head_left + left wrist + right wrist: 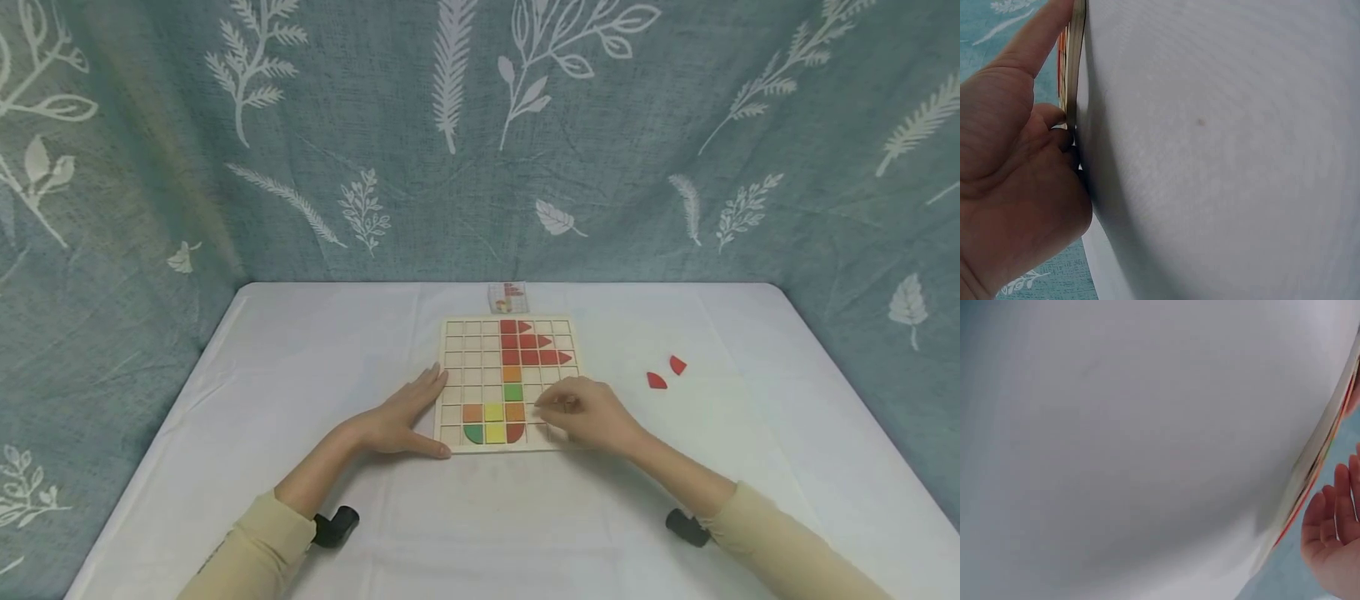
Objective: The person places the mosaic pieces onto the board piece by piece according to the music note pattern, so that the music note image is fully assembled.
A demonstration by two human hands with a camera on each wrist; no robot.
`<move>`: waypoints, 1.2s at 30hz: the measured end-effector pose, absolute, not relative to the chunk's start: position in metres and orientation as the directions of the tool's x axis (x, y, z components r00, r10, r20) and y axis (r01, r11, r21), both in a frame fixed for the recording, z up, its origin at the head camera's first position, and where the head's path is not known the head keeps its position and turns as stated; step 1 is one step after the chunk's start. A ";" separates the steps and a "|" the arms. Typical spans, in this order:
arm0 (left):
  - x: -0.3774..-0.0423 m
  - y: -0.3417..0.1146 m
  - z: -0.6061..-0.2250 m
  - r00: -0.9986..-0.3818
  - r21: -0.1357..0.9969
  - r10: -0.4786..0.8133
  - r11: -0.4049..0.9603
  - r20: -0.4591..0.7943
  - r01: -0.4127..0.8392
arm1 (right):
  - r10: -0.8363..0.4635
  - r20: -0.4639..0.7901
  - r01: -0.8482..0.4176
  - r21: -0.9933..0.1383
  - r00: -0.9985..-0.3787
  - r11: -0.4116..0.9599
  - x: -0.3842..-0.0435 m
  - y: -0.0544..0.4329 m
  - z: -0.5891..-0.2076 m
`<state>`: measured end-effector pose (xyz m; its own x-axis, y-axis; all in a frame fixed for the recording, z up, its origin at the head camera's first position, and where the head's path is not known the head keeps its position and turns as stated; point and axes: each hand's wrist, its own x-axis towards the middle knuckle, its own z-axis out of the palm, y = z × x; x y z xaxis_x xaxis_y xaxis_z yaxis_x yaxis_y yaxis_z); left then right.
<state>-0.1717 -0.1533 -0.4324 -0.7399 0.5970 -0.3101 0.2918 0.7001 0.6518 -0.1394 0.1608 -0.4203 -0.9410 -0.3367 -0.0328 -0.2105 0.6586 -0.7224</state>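
Observation:
A square wooden grid board (453,375) lies flat on the white table. Its upper cells hold red squares and pointed red pieces (525,341). Below them come an orange square (512,374) and a green square (513,392), then two rows of orange, yellow, green and red pieces (495,432). My left hand (397,414) lies along the board's left edge, fingers straight, thumb by the front corner. Over the board's lower right, my right hand (588,414) bends its fingers, the tips beside an orange square (515,412); no piece shows between them.
Two red quarter-round pieces (657,381) lie on the table (750,433) to the right of the board. A small pattern card (507,297) sits behind the board. Leaf-printed blue-green curtains (480,208) hang around the table's back and sides.

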 end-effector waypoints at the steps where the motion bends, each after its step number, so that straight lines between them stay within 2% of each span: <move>1: -0.172 -0.154 -0.432 -0.740 0.653 0.596 0.700 -0.311 0.290 | -0.312 -0.038 -0.189 -0.726 -0.949 0.661 -0.139 0.168 -0.421; 11: -0.171 -0.156 -0.432 -0.744 0.650 0.590 0.705 -0.314 0.284 | -0.154 0.015 -0.129 -0.628 -0.988 0.768 -0.137 0.243 -0.422; 18: -0.172 -0.156 -0.434 -0.742 0.660 0.597 0.694 -0.305 0.287 | -0.075 0.033 -0.081 -0.569 -0.997 0.818 -0.141 0.278 -0.419; 27: -0.172 -0.155 -0.433 -0.738 0.668 0.602 0.687 -0.304 0.285 | -0.032 -0.019 -0.017 -0.532 -0.999 0.847 -0.144 0.294 -0.418; 36: -0.171 -0.153 -0.432 -0.741 0.670 0.598 0.688 -0.305 0.280 | -0.021 0.008 -0.022 -0.529 -1.000 0.848 -0.146 0.294 -0.420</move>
